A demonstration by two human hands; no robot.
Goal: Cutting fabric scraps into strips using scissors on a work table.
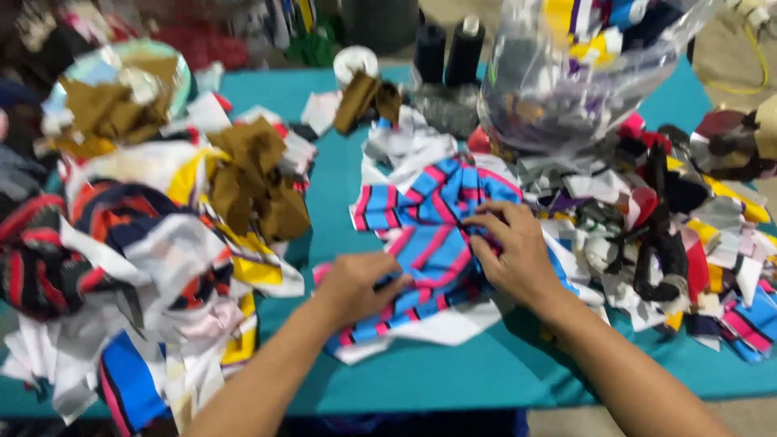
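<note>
Left hand [356, 285] pinches the near edge of striped blue-pink fabric [433, 243], crumpled mid-table on the teal tabletop [453, 376]. Right hand [511, 252], fingers curled, grips its folds. Behind: clear plastic bag [566, 81] of scraps, two dark thread cones [449, 48].

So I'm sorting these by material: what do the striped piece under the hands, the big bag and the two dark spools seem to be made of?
The blue, pink and black striped piece, under the left hand and right hand, looks like soft matte knit fabric: it creases and drapes. The bag looks like thin clear plastic, glossy and crinkled, scraps showing through. The spools look like dark thread wound on cones, though that is blurred.
</note>
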